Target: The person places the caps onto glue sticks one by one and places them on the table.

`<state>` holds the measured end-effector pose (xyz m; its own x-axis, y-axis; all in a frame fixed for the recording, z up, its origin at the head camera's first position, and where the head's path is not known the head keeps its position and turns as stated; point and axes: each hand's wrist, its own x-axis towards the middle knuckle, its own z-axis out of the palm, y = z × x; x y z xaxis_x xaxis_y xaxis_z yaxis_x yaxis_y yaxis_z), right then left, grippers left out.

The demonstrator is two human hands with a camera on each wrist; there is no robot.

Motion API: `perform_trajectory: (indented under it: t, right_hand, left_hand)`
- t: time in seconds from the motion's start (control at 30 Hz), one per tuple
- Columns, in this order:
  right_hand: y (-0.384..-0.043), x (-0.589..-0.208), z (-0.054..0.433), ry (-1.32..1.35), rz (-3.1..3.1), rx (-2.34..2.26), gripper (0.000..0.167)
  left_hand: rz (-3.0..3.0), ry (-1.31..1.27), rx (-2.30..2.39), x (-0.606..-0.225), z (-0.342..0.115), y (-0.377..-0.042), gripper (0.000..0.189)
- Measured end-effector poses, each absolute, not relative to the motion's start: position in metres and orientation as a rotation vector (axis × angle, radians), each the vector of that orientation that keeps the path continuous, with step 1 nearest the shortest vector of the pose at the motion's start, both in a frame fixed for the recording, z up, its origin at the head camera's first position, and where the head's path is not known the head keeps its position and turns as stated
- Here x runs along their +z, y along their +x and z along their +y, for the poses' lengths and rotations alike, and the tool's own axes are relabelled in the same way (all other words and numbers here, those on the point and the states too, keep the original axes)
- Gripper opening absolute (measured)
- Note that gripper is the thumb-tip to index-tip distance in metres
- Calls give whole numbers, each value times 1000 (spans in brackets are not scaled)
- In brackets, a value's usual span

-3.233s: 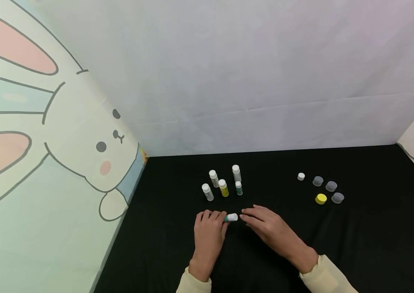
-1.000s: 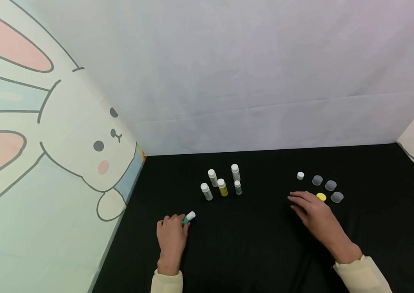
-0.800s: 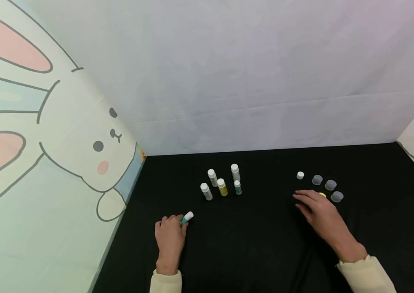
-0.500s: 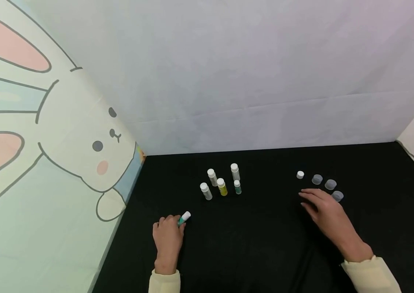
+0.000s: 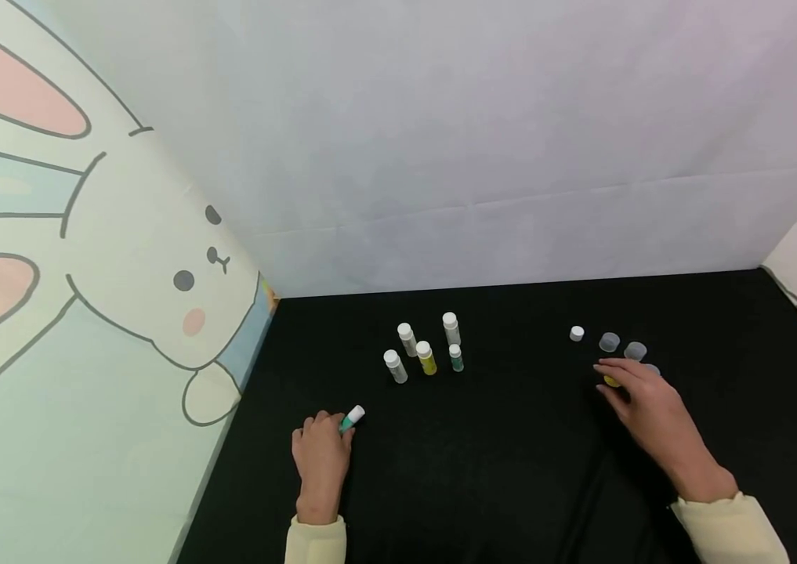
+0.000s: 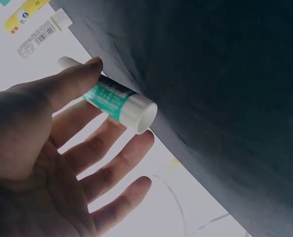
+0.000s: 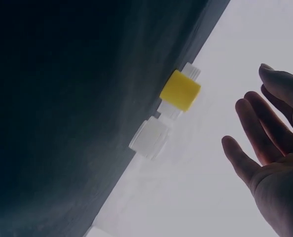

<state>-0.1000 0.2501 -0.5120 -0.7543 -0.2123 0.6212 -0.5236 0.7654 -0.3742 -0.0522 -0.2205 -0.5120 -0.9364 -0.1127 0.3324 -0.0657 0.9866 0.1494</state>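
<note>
My left hand [image 5: 322, 453] pinches a glue stick [image 5: 352, 418] with a green label and white ends between thumb and fingers. In the left wrist view the glue stick [image 6: 108, 98] lies tilted across the fingers, one white end facing the camera. My right hand [image 5: 654, 407] reaches over the right of the table with fingers and thumb parted. A yellow cap [image 5: 611, 381] shows between its thumb and fingers in the head view. In the right wrist view the hand [image 7: 279, 143] is empty, apart from the yellow cap [image 7: 180, 90].
Several upright tubes with white tops, among them a yellow one [image 5: 426, 359] and a small green one [image 5: 456, 358], stand at the middle back. Translucent caps [image 5: 609, 342] and a small white cap [image 5: 577, 334] sit on the black cloth [image 5: 497, 454] at right.
Earlier the hands were close together near the glue stick. They have moved apart: the left carried it leftward, the right moved rightward to the yellow cap, drifting a little further right lately.
</note>
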Motion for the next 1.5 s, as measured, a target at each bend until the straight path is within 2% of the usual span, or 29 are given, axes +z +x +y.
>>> perform_trajectory:
  t: [0.47, 1.5]
  right_hand:
    - [-100, -516, 265, 443, -2478, 733, 48]
    - [-101, -512, 292, 320, -2569, 713, 46]
  left_hand:
    - [-2836, 206, -192, -510, -222, -52, 11]
    - [-2873, 276, -234, -511, -223, -51, 19]
